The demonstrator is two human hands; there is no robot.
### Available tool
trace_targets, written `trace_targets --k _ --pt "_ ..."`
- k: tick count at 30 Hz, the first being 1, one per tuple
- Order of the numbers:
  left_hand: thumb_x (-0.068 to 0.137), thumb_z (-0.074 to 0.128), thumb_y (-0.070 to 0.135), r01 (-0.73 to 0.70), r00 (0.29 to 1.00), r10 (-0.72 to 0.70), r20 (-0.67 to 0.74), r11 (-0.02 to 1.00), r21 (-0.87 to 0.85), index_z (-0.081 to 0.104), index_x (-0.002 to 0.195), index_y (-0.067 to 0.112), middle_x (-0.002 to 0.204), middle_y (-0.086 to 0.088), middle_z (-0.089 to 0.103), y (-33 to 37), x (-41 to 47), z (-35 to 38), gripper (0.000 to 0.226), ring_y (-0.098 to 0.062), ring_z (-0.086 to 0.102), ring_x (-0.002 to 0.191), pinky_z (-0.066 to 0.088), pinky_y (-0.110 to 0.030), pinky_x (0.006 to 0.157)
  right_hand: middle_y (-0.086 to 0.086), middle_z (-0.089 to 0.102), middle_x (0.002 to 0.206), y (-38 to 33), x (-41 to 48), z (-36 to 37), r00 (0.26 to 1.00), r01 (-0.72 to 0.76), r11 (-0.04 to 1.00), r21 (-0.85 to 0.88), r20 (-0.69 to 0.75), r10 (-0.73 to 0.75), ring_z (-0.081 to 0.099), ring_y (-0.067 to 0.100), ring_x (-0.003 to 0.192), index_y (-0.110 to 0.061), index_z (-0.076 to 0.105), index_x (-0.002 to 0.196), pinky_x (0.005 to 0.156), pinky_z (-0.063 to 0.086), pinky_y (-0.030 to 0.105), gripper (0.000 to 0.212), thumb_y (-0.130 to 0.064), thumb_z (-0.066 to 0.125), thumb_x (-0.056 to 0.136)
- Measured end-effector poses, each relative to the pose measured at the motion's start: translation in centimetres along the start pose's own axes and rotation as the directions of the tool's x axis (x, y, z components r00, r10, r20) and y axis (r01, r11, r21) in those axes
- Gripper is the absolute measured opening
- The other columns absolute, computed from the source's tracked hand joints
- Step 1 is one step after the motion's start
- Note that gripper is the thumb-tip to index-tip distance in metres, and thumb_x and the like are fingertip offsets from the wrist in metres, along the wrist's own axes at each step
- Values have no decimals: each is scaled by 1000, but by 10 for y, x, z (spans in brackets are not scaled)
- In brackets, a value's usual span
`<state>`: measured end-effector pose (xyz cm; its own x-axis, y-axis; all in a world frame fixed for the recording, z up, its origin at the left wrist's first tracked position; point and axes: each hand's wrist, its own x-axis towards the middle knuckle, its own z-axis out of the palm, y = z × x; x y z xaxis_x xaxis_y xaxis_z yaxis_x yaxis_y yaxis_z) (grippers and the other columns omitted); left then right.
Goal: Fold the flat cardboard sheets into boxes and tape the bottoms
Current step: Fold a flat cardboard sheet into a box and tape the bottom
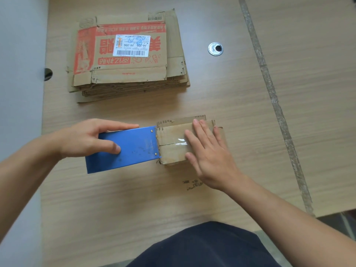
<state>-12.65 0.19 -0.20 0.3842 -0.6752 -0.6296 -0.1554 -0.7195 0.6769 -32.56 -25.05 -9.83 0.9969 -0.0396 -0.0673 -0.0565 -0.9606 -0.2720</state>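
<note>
Blue tape dispenser (123, 149) gripped in left hand (86, 137), thumb on top, blade at left edge of small box (173, 143) mid-table. Right hand (208, 157) flat, fingers slightly spread, pressing clear tape (180, 142) over bottom seam. Taping step almost done imo; next probably needs tape cut. Flat sheets stack (125, 54) waits behind.
</note>
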Motion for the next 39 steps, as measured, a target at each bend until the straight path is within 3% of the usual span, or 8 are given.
trace_targets --k 2,6,10,26,34,39 --pt "68 69 33 -19 1000 19 10 1000 -17 55 122 62 118 27 66 1 -2 -3 63 2 63 104 46 -11 81 16 19 163 3 -2 2 1000 14 999 -53 -10 -14 14 30 152 -18 28 155 122 0 44 58 -42 27 102" --pt "69 68 29 -41 999 42 25 998 -52 56 123 59 120 25 66 3 -9 -11 63 1 65 105 47 -21 83 17 14 164 4 -2 2 999 31 993 -111 17 -29 10 30 152 -24 25 157 122 0 45 57 -44 24 103" --pt "70 68 26 -57 998 59 33 995 -80 57 122 58 117 27 67 4 -11 -17 62 4 65 102 46 -7 76 15 12 164 4 -3 4 1000 26 990 -138 13 -24 7 29 153 -28 21 157 122 6 48 56 -44 22 103" --pt "70 66 30 5 995 -1 103 999 -41 54 119 66 119 27 66 -13 2 -13 63 2 63 106 44 -24 89 11 26 162 5 -4 10 995 -6 990 -144 -101 -9 22 26 150 -31 34 153 121 17 46 51 -43 27 103" --pt "68 66 30 74 991 -69 118 997 -39 59 116 64 114 18 70 -41 -10 -24 60 -7 67 100 48 -33 91 10 17 164 5 -4 9 999 -16 986 -167 -36 10 13 26 152 -31 24 155 123 9 44 54 -46 21 104" --pt "65 66 40 106 988 -105 111 994 -4 57 117 66 116 26 67 -41 8 -10 59 -1 64 101 46 -27 89 9 13 165 6 -3 6 1000 -15 989 -149 4 15 8 25 153 -32 18 156 123 8 45 53 -46 21 104"
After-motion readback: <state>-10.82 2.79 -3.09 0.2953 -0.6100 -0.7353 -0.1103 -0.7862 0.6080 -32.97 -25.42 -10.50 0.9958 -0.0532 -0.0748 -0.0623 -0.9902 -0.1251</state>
